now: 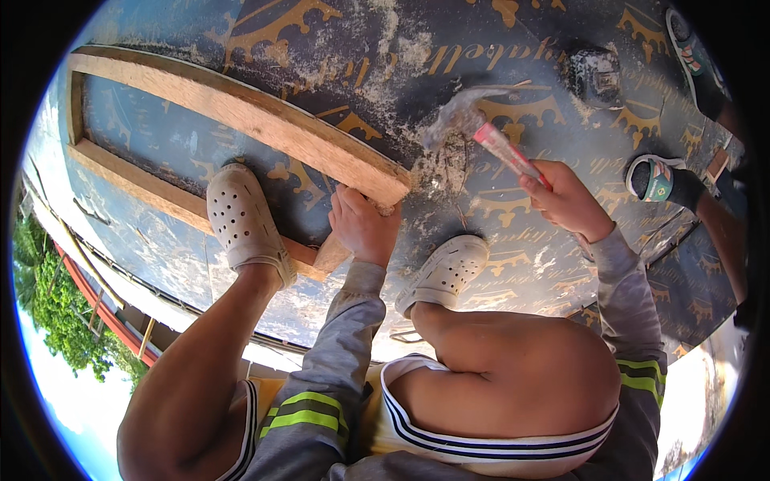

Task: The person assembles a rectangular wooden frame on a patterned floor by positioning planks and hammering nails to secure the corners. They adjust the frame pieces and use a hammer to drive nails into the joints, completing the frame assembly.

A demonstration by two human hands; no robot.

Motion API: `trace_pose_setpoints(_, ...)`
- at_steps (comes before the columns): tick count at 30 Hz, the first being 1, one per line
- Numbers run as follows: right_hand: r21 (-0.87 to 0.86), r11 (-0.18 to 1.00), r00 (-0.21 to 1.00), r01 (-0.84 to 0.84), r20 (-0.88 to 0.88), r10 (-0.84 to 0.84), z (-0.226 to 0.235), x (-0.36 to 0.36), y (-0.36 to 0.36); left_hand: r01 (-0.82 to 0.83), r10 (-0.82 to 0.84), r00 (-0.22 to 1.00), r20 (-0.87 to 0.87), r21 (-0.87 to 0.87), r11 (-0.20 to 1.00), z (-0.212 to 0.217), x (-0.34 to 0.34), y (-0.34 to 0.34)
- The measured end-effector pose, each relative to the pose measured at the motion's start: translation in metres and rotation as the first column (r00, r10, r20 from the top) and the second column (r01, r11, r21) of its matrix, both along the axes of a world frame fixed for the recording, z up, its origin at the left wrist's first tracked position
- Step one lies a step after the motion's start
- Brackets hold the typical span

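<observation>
A long, narrow wooden frame (pixel 257 117) lies on the dark panel floor, running from the upper left toward the middle. My left hand (pixel 366 228) is closed round the short end piece of this frame, close to the corner where it meets the far long side. In my right hand (pixel 568 200) is a claw hammer (pixel 499 144) with a red handle, gripped near the handle's end. The hammer's grey head is raised to the right of the frame's corner, apart from the wood and slightly blurred. My left clog (pixel 241 216) rests across the frame's near long side.
The dark panel (pixel 513 72) has gold crown prints and pale dusty patches. A dark, dusty block (pixel 595 78) sits at the far right. Another person's sandalled foot (pixel 659 181) stands at the right. My right clog (pixel 449 268) is planted between my hands. Trees (pixel 60 317) show beyond the left edge.
</observation>
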State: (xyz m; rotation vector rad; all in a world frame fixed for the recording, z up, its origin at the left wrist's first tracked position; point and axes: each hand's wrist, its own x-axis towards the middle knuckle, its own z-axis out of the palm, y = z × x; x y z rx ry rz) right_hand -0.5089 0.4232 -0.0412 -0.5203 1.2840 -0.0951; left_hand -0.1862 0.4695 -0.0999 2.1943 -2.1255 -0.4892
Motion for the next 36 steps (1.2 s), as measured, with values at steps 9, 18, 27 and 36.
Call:
trace_pose_setpoints(9,-0.194,0.959,0.979,-0.205,-0.030,0.204,-0.011,0.020,0.018,0.018,-0.017,1.000,-0.012,0.064,0.998,-0.003,0.005,0.006)
trace_pose_setpoints(18,-0.011,1.000,0.999,0.028,0.030,-0.027,0.003,0.025,0.006,0.041,-0.041,0.999,-0.008,0.088,0.995,0.006,0.009,0.008)
trace_pose_setpoints(27,-0.264,0.960,0.995,0.097,-0.004,-0.102,-0.009,0.012,0.006,0.036,-0.037,0.999,0.020,0.051,0.998,0.001,0.007,0.011)
trace_pose_setpoints(36,-0.096,0.909,0.913,0.406,0.013,-0.407,0.006,-0.008,0.017,0.038,-0.037,0.999,-0.009,0.054,0.998,0.007,0.004,0.011)
